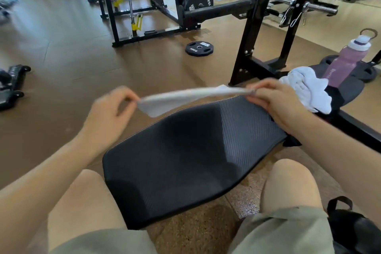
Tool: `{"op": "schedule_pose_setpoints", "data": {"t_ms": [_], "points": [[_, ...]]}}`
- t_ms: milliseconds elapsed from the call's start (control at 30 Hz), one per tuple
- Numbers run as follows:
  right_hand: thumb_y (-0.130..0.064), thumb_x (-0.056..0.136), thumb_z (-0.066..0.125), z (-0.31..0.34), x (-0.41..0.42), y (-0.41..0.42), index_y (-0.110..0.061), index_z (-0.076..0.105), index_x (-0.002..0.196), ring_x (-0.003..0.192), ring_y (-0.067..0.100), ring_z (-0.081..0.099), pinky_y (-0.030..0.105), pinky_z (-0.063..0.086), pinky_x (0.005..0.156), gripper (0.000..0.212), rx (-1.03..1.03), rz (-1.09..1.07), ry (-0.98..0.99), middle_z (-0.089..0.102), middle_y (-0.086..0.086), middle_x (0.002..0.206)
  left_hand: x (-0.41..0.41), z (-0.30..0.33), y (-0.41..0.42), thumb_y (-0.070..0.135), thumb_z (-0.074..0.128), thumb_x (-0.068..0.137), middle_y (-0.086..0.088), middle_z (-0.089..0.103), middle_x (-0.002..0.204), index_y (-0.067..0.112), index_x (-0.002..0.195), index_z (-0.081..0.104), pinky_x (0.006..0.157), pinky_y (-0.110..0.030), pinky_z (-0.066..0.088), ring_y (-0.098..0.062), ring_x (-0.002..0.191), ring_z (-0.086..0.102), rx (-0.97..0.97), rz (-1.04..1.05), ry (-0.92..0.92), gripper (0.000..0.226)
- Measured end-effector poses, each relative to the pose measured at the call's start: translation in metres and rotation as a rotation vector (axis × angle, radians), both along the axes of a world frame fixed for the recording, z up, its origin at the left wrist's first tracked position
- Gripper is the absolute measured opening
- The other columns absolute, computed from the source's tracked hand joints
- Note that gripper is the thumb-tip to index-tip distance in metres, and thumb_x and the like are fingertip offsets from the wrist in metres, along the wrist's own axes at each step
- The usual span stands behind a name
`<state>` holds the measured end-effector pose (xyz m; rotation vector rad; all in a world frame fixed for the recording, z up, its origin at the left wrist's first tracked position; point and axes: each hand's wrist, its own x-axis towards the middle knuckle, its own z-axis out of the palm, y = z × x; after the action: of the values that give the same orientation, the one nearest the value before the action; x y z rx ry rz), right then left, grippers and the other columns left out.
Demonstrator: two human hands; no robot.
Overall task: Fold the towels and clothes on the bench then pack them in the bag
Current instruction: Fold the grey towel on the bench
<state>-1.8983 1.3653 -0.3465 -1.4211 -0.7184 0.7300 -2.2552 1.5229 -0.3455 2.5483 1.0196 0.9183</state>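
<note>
Both hands hold one white towel (191,97) in the air above the counter (185,161), a black padded gym bench. The left hand (109,113) pinches the towel's left end between thumb and curled fingers. The right hand (276,103) pinches the right end in the same manner. Each grip is therefore clenched on cloth, not released.

Between the two grips the towel is stretched into a narrow, nearly horizontal band. It is blurred, so its fold state cannot be told. Just beside the left grip, a loose corner of the towel hangs down toward the counter. The towel does not touch the counter pad.

Beyond the right grip, just past the knuckles, a second white towel (309,90) lies crumpled on the far part of the counter. A dark garment (338,97) lies under and beside that towel. Further right of the right grip, a pink water bottle (344,62) with a white cap stands tilted on the same far section.

Well below the right grip, near the person's right knee, a black bag (354,231) with a carry loop sits at the lower right frame edge.

Far beyond the grips, a black weight plate (199,48) lies flat on the brown floor, near a black rack frame (253,27).
</note>
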Motion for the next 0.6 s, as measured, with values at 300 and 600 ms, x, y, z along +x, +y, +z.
{"op": "schedule_pose_setpoints", "data": {"t_ms": [300, 600], "points": [[-0.023, 0.087, 0.07, -0.149, -0.017, -0.071, -0.01, 0.066, 0.07, 0.076, 0.013, 0.062, 0.019, 0.042, 0.062, 0.021, -0.727, 0.098, -0.688, 0.068, 0.001, 0.076, -0.012, -0.127, -0.072, 0.036, 0.04, 0.105, 0.013, 0.058, 0.102, 0.027, 0.105, 0.055, 0.084, -0.024, 0.045, -0.009, 0.093, 0.056, -0.133, -0.33, 0.713, 0.018], [-0.017, 0.09, 0.063, -0.149, -0.03, -0.083, -0.007, 0.06, 0.075, 0.076, 0.018, 0.053, 0.037, 0.047, 0.074, 0.019, -0.697, 0.26, -0.886, 0.048, 0.004, 0.087, -0.022, -0.14, -0.091, 0.041, 0.035, 0.101, 0.014, 0.047, 0.114, 0.032, 0.104, 0.05, 0.089, -0.029, 0.048, -0.009, 0.104, 0.049, -0.125, -0.349, 0.756, 0.018]]}}
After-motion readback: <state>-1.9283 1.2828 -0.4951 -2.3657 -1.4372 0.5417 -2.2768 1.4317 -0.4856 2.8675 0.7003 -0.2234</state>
